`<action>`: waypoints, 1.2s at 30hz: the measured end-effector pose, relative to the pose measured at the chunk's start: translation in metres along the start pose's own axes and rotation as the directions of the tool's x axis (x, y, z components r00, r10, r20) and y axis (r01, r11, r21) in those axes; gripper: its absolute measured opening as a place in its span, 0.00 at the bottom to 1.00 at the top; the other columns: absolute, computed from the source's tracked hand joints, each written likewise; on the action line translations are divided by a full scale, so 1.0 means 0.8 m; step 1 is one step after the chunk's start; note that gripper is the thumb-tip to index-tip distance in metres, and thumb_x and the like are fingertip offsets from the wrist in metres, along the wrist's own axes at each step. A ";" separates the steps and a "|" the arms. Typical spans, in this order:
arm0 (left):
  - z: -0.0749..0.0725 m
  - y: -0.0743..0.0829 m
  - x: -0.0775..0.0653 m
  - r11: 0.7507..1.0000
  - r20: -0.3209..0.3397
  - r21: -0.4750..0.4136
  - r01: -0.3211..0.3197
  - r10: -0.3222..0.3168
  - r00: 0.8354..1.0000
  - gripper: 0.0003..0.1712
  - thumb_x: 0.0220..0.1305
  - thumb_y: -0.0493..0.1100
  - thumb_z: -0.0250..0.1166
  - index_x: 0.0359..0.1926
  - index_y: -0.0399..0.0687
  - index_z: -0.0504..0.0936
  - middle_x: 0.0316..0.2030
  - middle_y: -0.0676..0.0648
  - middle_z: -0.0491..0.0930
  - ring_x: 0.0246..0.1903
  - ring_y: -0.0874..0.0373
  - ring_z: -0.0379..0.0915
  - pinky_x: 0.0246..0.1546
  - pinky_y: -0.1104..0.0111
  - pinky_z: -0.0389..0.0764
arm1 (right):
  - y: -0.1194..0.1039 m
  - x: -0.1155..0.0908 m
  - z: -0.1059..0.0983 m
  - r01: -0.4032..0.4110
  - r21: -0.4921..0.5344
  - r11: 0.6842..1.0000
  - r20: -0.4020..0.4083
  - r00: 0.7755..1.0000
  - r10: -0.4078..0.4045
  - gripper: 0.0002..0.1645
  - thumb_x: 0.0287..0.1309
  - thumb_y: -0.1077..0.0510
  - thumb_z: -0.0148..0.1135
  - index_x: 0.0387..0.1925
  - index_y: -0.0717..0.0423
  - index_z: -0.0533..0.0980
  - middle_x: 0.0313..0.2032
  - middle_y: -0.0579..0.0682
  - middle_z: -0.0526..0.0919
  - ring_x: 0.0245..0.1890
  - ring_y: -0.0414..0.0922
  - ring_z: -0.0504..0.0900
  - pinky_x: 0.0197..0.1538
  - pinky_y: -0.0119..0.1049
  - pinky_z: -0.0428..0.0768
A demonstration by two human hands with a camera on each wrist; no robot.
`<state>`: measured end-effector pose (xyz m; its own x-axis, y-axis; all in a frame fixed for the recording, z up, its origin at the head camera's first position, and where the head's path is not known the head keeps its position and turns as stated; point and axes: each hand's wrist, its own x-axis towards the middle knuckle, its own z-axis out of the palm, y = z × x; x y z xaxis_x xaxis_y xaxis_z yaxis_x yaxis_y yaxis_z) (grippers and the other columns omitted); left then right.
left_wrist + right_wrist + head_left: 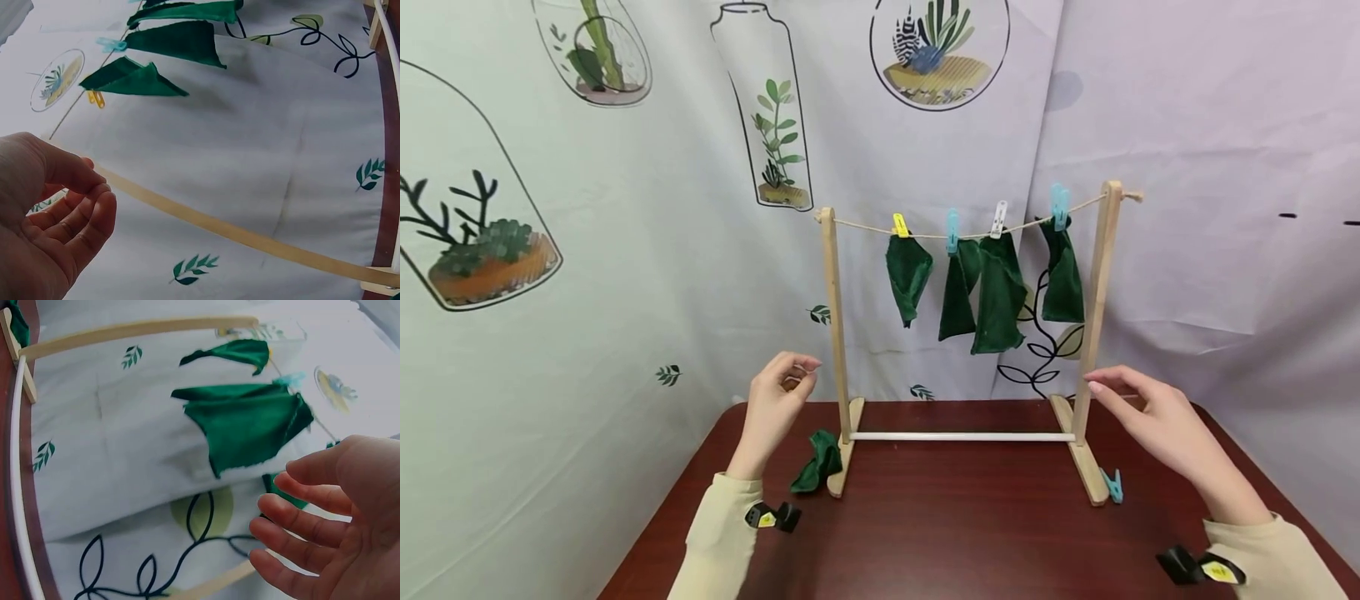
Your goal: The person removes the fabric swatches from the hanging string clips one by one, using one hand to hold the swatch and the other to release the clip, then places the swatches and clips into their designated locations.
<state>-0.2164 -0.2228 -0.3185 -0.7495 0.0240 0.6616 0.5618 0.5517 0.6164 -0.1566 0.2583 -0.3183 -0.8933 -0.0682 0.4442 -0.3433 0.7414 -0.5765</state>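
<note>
Head view: on the dark red-brown tabletop (955, 533) I find a drying rack of pale wood (838, 333), with a thin white rod (962, 437) between its feet and a beige twine line (865, 227) tied across its posts. Four dark green cloth pieces (1000, 300) hang from the line, under a yellow plastic clip (900, 224), a light blue clip (952, 231), a white clip (998, 219) and another light blue clip (1060, 207), left to right. A fifth, crumpled green cloth (820, 462) lies on the tabletop just beside the left foot; a loose light blue clip (1114, 487) lies just beside the right foot. The person's left hand (772, 407) is raised near the left post, fingers loosely bent. The right hand (1157, 417) is at the right post; I cannot tell whether its fingertips touch the wood. Behind stands a pale fabric backdrop (1210, 267) printed with plants.

Left wrist view: the left hand's fingers curve toward the thumb, tips close together, nothing visible between them; the left post slants beyond.

Right wrist view: the right hand's fingers are slightly bent and spread apart, holding nothing. The hanging cloth pieces are beyond them.
</note>
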 end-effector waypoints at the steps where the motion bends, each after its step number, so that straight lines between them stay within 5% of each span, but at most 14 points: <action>1: 0.001 0.002 0.002 1.000 0.003 0.001 -0.006 0.006 1.000 0.10 0.65 0.31 0.65 0.41 0.50 0.86 0.40 0.50 0.82 0.34 0.59 0.79 0.33 0.68 0.79 | -0.004 0.002 -0.001 0.011 0.001 1.000 0.004 1.000 -0.011 0.15 0.72 0.46 0.59 0.54 0.44 0.81 0.46 0.50 0.87 0.37 0.27 0.80 0.36 0.33 0.78; 13: 0.008 0.016 0.016 0.999 0.001 -0.022 -0.038 0.038 0.999 0.14 0.62 0.26 0.61 0.40 0.47 0.87 0.39 0.48 0.83 0.33 0.58 0.77 0.33 0.70 0.77 | -0.046 0.021 -0.005 0.103 0.011 0.995 0.019 0.995 -0.103 0.14 0.71 0.45 0.60 0.52 0.42 0.81 0.47 0.46 0.85 0.43 0.43 0.84 0.43 0.29 0.78; 21: 0.012 0.028 0.024 0.997 0.008 -0.048 -0.054 0.054 0.998 0.13 0.62 0.26 0.59 0.41 0.42 0.86 0.39 0.51 0.82 0.34 0.58 0.76 0.34 0.69 0.77 | -0.069 0.032 -0.007 0.191 0.035 0.981 -0.008 0.982 -0.191 0.13 0.70 0.51 0.62 0.52 0.45 0.82 0.48 0.46 0.85 0.41 0.38 0.83 0.43 0.23 0.77; 28: 0.008 0.050 0.034 0.995 -0.005 -0.069 -0.077 0.077 0.997 0.14 0.63 0.24 0.58 0.42 0.40 0.86 0.41 0.43 0.82 0.36 0.54 0.76 0.35 0.70 0.76 | -0.093 0.043 -0.008 0.255 0.050 0.966 -0.017 0.967 -0.254 0.12 0.70 0.52 0.63 0.52 0.44 0.82 0.47 0.45 0.86 0.40 0.35 0.82 0.45 0.21 0.75; 36: -0.004 0.057 0.040 0.989 -0.018 -0.063 -0.136 0.135 0.991 0.16 0.63 0.25 0.57 0.42 0.45 0.86 0.41 0.49 0.82 0.36 0.58 0.75 0.38 0.71 0.77 | -0.119 0.054 -0.019 0.298 0.040 0.954 -0.001 0.954 -0.298 0.11 0.70 0.52 0.63 0.51 0.44 0.83 0.42 0.41 0.86 0.35 0.37 0.82 0.39 0.27 0.77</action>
<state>-0.2138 -0.1998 -0.2676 -0.6603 0.0838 0.7463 0.6797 0.4893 0.5465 -0.1580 0.1949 -0.2342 -0.7497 -0.2854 0.5971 -0.6054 0.6601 -0.4446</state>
